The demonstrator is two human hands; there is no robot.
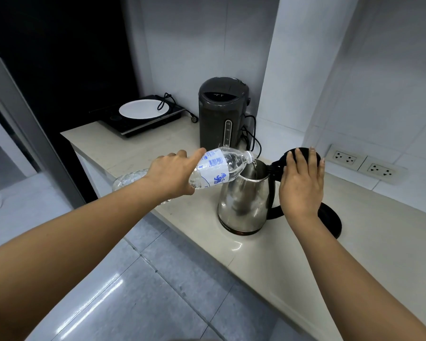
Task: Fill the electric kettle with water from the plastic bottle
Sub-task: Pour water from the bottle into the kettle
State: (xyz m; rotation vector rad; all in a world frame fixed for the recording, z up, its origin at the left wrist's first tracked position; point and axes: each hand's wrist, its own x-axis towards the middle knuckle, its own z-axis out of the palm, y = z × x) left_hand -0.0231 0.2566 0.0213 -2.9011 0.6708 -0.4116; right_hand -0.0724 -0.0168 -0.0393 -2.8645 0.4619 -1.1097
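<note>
A stainless-steel electric kettle (244, 205) stands on the beige counter (268, 262), with its black lid (305, 153) swung open to the right. My right hand (303, 183) rests flat against the lid and covers the handle. My left hand (172, 175) grips a clear plastic bottle (221, 168) with a blue-and-white label. The bottle is tipped nearly level, its uncapped mouth over the kettle's rim, and a thin stream of water runs into the kettle. The bottle's base sticks out behind my left wrist.
The kettle's black power base (330, 222) lies on the counter behind my right forearm. A dark electric water dispenser (221, 112) stands at the back, with a white plate (144, 109) on an induction hob (133, 126) to its left. Wall sockets (364, 163) sit at the right.
</note>
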